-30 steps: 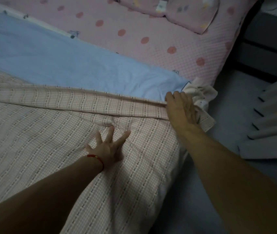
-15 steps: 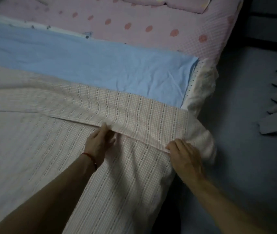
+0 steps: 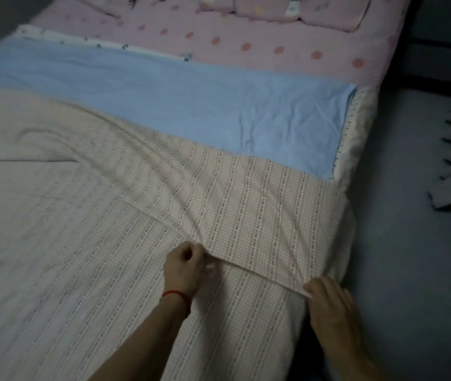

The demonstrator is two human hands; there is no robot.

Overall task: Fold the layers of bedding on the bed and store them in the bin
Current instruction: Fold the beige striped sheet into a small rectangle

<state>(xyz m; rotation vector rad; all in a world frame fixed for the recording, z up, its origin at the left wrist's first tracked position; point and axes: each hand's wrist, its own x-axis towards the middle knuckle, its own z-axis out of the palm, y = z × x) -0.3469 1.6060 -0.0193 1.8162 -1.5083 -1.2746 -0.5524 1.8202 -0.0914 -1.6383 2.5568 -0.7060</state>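
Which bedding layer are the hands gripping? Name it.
The checked beige-pink blanket, the topmost layer nearest the person. The left hand and right hand pinch its folded-back edge. The plain blue sheet and polka-dot pink sheet lie untouched beyond.

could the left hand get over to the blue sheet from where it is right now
Probably yes. The left hand pinches the checked blanket, and only flat folded blanket lies between it and the blue sheet; it would need to let go first.

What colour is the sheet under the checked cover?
Plain light blue sheet, clearest in the head view, above the folded-back cover.
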